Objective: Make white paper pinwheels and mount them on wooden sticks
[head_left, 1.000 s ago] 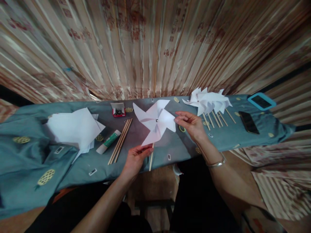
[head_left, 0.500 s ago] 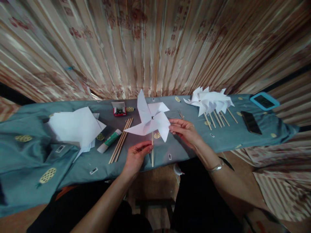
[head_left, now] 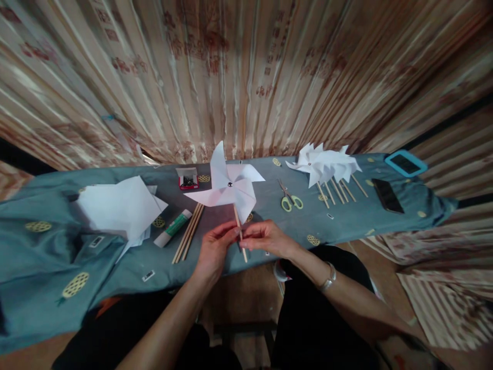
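A white paper pinwheel (head_left: 230,191) with a silver pin at its centre stands up over the table on a thin wooden stick. My left hand (head_left: 216,247) is closed, pinching the stick below the blades. From the other side my right hand (head_left: 267,239) has its thumb and fingers closed on the same stick, just under the left fingertips. Left of the pinwheel lie several loose wooden sticks (head_left: 188,234) and a green-and-white glue stick (head_left: 173,228). Scissors with light green handles (head_left: 291,200) rest to the right.
White paper sheets (head_left: 119,208) are piled at the left. A small red box of pins (head_left: 188,180) sits behind the sticks. Several finished pinwheels (head_left: 327,167) lie at the right, near a black phone (head_left: 387,196) and a blue-framed tablet (head_left: 405,163). A curtain (head_left: 231,77) hangs behind the table.
My right hand has left the pinwheel's blade and come down to the stick beside my left hand. The pinwheel now tilts slightly left, and the scissors show fully.
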`<state>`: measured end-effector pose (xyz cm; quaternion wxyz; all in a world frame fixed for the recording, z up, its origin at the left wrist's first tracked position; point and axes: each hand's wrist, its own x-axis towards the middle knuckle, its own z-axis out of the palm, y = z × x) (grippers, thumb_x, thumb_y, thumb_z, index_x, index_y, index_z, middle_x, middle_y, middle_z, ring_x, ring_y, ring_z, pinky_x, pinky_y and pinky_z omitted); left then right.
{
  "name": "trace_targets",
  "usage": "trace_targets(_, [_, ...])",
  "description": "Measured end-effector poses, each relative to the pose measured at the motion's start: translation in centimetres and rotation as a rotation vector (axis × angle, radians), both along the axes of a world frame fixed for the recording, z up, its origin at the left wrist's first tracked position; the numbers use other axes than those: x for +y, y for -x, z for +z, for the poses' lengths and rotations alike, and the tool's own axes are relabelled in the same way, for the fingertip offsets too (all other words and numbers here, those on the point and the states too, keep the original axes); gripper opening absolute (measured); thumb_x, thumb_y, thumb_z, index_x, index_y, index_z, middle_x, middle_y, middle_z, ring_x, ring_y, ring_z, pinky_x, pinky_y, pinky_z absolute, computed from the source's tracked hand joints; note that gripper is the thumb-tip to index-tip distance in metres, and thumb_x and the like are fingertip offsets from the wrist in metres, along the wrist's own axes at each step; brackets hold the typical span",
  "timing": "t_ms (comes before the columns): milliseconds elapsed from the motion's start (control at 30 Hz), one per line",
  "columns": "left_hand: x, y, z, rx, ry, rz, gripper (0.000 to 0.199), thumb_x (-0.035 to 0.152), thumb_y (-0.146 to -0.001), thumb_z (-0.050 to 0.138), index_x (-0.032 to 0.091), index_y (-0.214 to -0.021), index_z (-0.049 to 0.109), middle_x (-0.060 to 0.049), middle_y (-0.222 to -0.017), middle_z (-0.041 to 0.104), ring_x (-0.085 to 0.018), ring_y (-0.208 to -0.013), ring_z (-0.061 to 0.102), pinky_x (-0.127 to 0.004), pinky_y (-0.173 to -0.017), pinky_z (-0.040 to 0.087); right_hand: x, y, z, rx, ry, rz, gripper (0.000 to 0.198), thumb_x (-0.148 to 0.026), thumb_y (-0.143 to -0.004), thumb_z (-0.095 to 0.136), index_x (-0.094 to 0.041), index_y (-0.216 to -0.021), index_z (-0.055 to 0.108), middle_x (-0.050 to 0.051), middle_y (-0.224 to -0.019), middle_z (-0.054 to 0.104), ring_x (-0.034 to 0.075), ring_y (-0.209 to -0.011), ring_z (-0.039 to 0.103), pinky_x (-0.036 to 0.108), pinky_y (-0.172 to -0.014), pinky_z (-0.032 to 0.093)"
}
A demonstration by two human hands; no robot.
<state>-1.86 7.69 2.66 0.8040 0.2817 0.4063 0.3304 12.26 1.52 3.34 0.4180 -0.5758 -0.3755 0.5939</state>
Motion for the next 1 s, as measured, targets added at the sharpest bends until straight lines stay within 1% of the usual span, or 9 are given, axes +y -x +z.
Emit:
trace_targets(100, [0.1,-0.1,0.1,0.003,-0.011,0.009,0.038,0.027,-0.037,0.092,0.015,-0.069,0.076,-0.003,-0.065,0.072,-0.011,-0.057,0.060,-0.025,-0.066,0.048,0.0,0.1,0.3,0.008,-0.024,-0.066,0.038,-0.048,-0.053,0.084,-0.016,-0.064,0.067,-0.004,-0.058,0.064,0.008,-0.052,0.053,0.023,-0.055,0.041])
trace_targets(200, [0.1,-0.1,0.1,-0.014,-0.036,-0.028,0.041,0.028,-0.040,0.092,0.014,-0.075,0.076,-0.006,-0.072,0.074,-0.015,-0.067,0.065,-0.027,-0.071,0.050,-0.2,-0.2,0.8,-0.021,-0.040,-0.082,0.037,-0.048,-0.055,0.083,-0.017,-0.064,0.065,-0.004,-0.058,0.063,0.007,-0.053,0.052,0.023,-0.055,0.040])
trace_targets(367, [-0.2,0.0,0.3,-0.036,-0.141,-0.111,0.046,0.023,-0.047,0.090,0.016,-0.090,0.076,-0.007,-0.086,0.075,-0.018,-0.081,0.067,-0.031,-0.083,0.050,-1.1,-2.4,1.5,-0.208,-0.097,-0.126,0.035,-0.050,-0.061,0.078,-0.018,-0.066,0.065,-0.005,-0.055,0.059,0.007,-0.051,0.048,0.022,-0.052,0.036])
trace_targets(467, [-0.3,0.3,0.2,-0.004,-0.169,-0.144,0.044,0.026,-0.048,0.089,0.016,-0.089,0.076,-0.007,-0.085,0.075,-0.018,-0.078,0.067,-0.032,-0.084,0.050,-2.2,-6.4,1.9,-0.425,-0.131,-0.211,0.035,-0.051,-0.064,0.076,-0.018,-0.067,0.066,-0.003,-0.060,0.062,0.009,-0.054,0.050,0.023,-0.053,0.038])
trace_targets(567, [-0.3,0.5,0.0,0.022,-0.174,-0.164,0.042,0.029,-0.048,0.089,0.016,-0.086,0.077,-0.006,-0.082,0.075,-0.017,-0.076,0.066,-0.031,-0.083,0.050,-3.7,-12.1,2.4,-0.710,-0.149,-0.328,0.036,-0.054,-0.068,0.070,-0.018,-0.069,0.067,0.000,-0.063,0.065,0.012,-0.057,0.055,0.026,-0.056,0.041])
trace_targets(633, [-0.2,0.7,-0.2,0.037,-0.165,-0.166,0.041,0.029,-0.047,0.089,0.016,-0.084,0.077,-0.006,-0.081,0.075,-0.017,-0.075,0.066,-0.030,-0.081,0.050,-4.4,-16.0,2.6,-1.058,-0.074,-0.381,0.028,-0.048,-0.074,0.067,-0.020,-0.070,0.069,0.001,-0.064,0.066,0.014,-0.056,0.055,0.029,-0.057,0.041])
trace_targets(667, [-0.2,0.7,-0.3,0.046,-0.162,-0.168,0.041,0.030,-0.047,0.090,0.017,-0.084,0.077,-0.006,-0.080,0.075,-0.017,-0.075,0.066,-0.030,-0.081,0.050,-4.6,-17.7,2.6,-1.124,-0.043,-0.398,0.023,-0.042,-0.074,0.069,-0.020,-0.069,0.070,0.001,-0.061,0.065,0.015,-0.055,0.054,0.030,-0.056,0.039])
trace_targets(800, [-0.1,1.0,-0.6,0.082,-0.163,-0.173,0.042,0.032,-0.046,0.090,0.017,-0.083,0.077,-0.005,-0.080,0.075,-0.018,-0.076,0.067,-0.030,-0.080,0.050,-4.1,-22.3,1.9,-1.233,0.035,-0.408,0.014,-0.027,-0.072,0.072,-0.021,-0.060,0.068,0.001,-0.051,0.058,0.015,-0.051,0.051,0.032,-0.057,0.037])
trace_targets(1000, [0.0,1.4,-0.9,0.104,-0.153,-0.164,0.044,0.033,-0.044,0.091,0.017,-0.082,0.077,-0.006,-0.079,0.075,-0.020,-0.077,0.067,-0.031,-0.081,0.050,-2.5,-24.8,0.0,-1.322,0.164,-0.353,0.021,-0.020,-0.070,0.073,-0.023,-0.051,0.063,0.001,-0.049,0.058,0.017,-0.050,0.052,0.034,-0.057,0.039])
